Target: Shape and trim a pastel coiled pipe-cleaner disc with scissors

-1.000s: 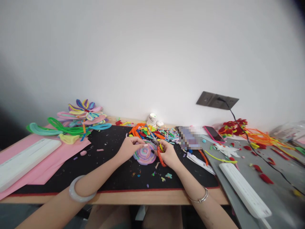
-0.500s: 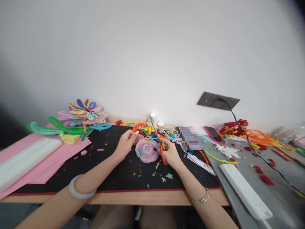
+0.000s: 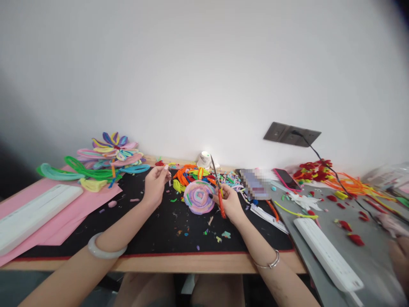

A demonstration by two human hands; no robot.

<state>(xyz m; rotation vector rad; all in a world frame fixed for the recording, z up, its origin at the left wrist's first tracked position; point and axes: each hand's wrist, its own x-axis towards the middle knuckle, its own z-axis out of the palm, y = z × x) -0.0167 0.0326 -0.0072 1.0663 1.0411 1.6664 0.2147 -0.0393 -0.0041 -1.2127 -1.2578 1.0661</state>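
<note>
The coiled disc (image 3: 198, 198) is on the black mat (image 3: 137, 232), around the middle of the counter (image 3: 159, 265) from side to side, nearer the far edge than the near one. The right hand (image 3: 230, 204) holds the scissors (image 3: 221, 201), blades toward the far edge, and its dark-nailed thumb is at the disc's right rim, which hand and scissors partly cover. Whether the disc lies flat or is lifted there is hard to tell. The left hand (image 3: 156, 184) is off the disc to the left, fingers drawn narrowly together; whether they pinch a scrap cannot be made out.

Behind the disc, toward the far edge, is a pile (image 3: 187, 174) of fuzzy sticks, its near part hidden by the disc. The cup (image 3: 203, 159) is at the far edge; a white object beside it is partly behind the blades. By the far left corner is a flower (image 3: 111, 149), with pink paper (image 3: 68, 221) near it. The white strip (image 3: 35, 213) on that paper is cut off by the picture's left border. Right of the pile, a phone (image 3: 255, 184) has its screen blurred out. At the far right, a smeared shape (image 3: 400, 256) is cut off, too blurred to identify.
</note>
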